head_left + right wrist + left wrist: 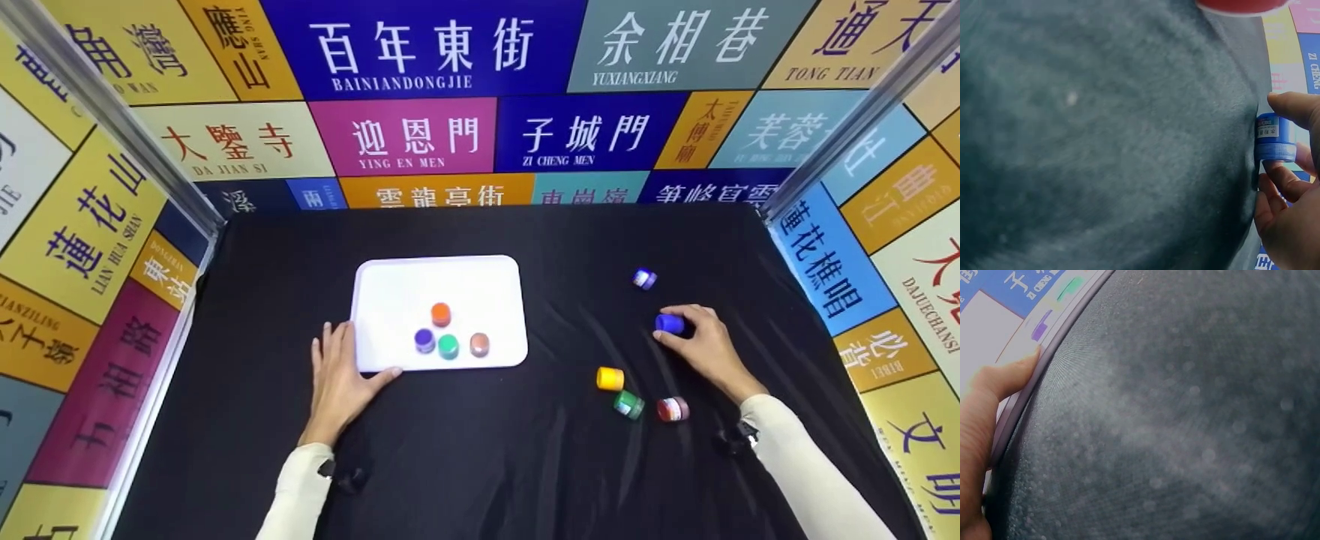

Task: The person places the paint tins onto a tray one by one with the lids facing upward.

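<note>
My right hand (709, 341) pinches a blue paint jar (669, 323) lying on its side on the black cloth. In the right wrist view the jar (1275, 136) sits between thumb and fingers, its label showing. My left hand (343, 379) touches the near left corner of a white tray (390, 285), fingers straight along its left side, thumb at its front edge. On the tray stand an orange jar (440, 313), a purple jar (424, 340), a light green jar (448, 346) and a brown jar (479, 344).
Loose on the cloth are a violet-blue jar (644, 278) beyond my right hand, and a yellow jar (610, 379), a dark green jar (628, 405) and a red jar (673, 409) nearer me. Printed walls (420, 135) enclose the table's back and sides.
</note>
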The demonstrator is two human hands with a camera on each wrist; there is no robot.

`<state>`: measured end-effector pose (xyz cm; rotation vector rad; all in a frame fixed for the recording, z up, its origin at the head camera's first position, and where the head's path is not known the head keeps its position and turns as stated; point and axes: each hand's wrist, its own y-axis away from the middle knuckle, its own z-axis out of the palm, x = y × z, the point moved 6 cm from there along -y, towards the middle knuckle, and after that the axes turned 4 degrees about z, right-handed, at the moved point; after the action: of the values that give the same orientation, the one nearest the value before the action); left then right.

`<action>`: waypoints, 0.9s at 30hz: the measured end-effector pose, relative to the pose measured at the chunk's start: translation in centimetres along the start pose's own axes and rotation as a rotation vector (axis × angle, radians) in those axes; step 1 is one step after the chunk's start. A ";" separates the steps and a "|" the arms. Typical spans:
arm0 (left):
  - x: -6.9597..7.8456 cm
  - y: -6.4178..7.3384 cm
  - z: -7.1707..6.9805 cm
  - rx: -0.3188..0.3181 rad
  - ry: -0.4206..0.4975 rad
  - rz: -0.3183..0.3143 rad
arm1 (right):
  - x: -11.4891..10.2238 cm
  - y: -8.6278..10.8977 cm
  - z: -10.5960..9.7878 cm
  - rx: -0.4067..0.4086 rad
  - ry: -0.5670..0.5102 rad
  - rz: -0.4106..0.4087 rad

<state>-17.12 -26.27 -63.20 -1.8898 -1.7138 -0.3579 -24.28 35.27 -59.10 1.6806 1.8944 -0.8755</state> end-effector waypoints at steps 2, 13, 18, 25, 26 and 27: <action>0.0 0.0 0.0 0.002 0.000 0.001 | 0.1 0.1 0.0 -0.004 -0.005 -0.007; 0.1 0.0 0.0 0.019 0.008 0.010 | 0.5 0.3 -0.2 -0.032 -0.010 -0.067; 0.1 0.0 -0.1 0.036 0.003 0.021 | 0.2 0.1 -0.4 -0.025 0.015 -0.028; 0.1 0.0 0.0 0.020 0.006 0.007 | -1.2 0.0 -0.4 -0.024 0.015 -0.021; 0.1 0.0 0.0 0.017 0.004 0.006 | -1.5 -0.1 -0.2 -0.029 0.017 -0.025; 0.1 0.0 0.0 0.012 0.003 0.003 | -1.8 -0.1 -0.1 -0.035 0.019 -0.031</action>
<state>-17.15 -26.19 -63.20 -1.8820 -1.7069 -0.3485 -24.11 34.08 -57.81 1.6482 1.9421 -0.8364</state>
